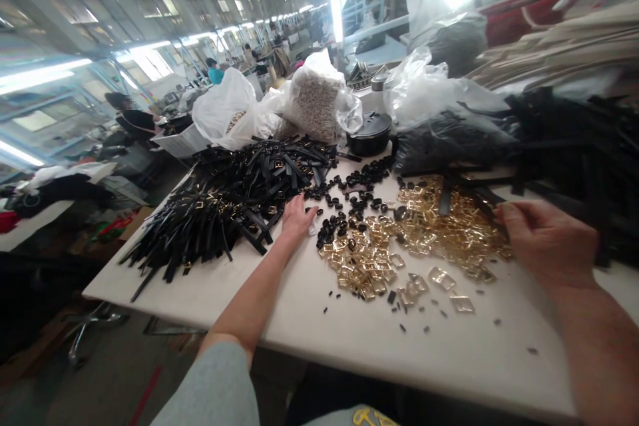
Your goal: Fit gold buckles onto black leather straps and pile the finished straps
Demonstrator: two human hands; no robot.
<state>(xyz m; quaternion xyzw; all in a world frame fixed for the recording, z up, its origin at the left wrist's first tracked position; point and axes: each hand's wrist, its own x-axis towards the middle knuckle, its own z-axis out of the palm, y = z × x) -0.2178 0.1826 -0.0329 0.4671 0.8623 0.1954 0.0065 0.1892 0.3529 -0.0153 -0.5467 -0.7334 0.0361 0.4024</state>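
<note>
My left hand (298, 218) lies low over the table between a pile of black straps (249, 176) with gold buckles and a scatter of small black loops (344, 213). Its fingers are stretched forward with the thumb apart, and I see nothing held in them. On the right, my right hand (552, 239) is closed in a pinch beside a heap of gold buckles (449, 226). A black strap (482, 198) reaches its fingertips and appears gripped there; blur hides the exact hold. A second heap of gold buckles (367, 263) sits between my hands.
Clear plastic bags (314, 96) of small parts stand behind the piles, near a round black container (369, 133). More black straps (574, 146) are heaped at the right. Small black bits (403, 327) dot the pale tabletop (349, 339). A person (134, 120) is farther off at left.
</note>
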